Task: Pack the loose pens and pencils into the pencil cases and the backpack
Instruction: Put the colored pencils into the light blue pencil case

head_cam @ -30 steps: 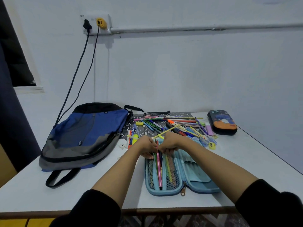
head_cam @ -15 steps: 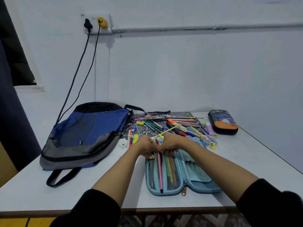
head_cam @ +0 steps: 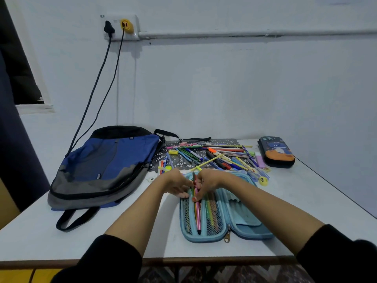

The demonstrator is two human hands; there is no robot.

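A light blue pencil case (head_cam: 243, 221) lies open on the table in front of me, with several pens under the mesh of its left half. A pink pen (head_cam: 197, 213) lies lengthwise on that mesh. My right hand (head_cam: 208, 181) pinches the pink pen near its top. My left hand (head_cam: 175, 183) rests beside it at the case's upper left edge, fingers spread and touching the pens. Behind the case a pile of loose pens and pencils (head_cam: 216, 157) lies scattered. The blue and grey backpack (head_cam: 104, 168) lies flat to the left. A dark pencil case (head_cam: 275, 151) sits zipped at the far right.
A dark lace mat (head_cam: 177, 160) lies under the pen pile. Two cables (head_cam: 95, 86) hang from a wall socket (head_cam: 120, 27) down behind the backpack. A yellow sharpener (head_cam: 263, 181) and a purple eraser (head_cam: 260, 161) lie near the pile's right side.
My hands have shifted slightly toward me along the pink pen, and my left fingers have spread out from a tighter pinch. The pen stays on the mesh.
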